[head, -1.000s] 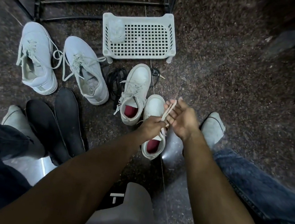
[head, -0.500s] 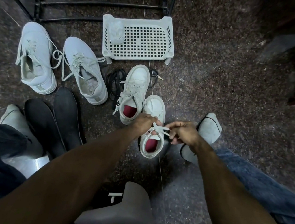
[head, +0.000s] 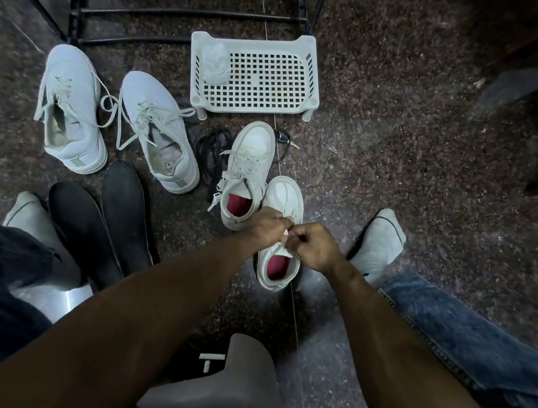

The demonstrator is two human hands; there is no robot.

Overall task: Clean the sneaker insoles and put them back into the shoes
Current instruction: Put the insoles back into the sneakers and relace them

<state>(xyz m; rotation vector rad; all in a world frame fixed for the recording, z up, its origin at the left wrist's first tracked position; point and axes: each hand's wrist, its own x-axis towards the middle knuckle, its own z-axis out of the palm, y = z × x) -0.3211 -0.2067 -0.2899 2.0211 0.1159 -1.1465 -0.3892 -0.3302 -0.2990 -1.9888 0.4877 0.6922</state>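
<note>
The floor was dark speckled stone, dimly lit. A black metal rack stood at the far side, and a white perforated plastic tray sat on the floor in front of it, a pale crumpled cloth lying in its left end. Two large pale sneakers stood unlaced at the left, their openings without dark insoles. Two black insoles lay side by side on the floor, just nearer than those sneakers. A loose black lace lay between the large pair and two small white high-tops.

The farther small high-top and the nearer small high-top stood touching, each showing a red lining inside. Both forearms reached forward over the nearer one. The left hand and right hand met above its tongue, each grip narrow with fingers curled, pinching the white lace between them. Socked feet and denim legs flanked the scene.
</note>
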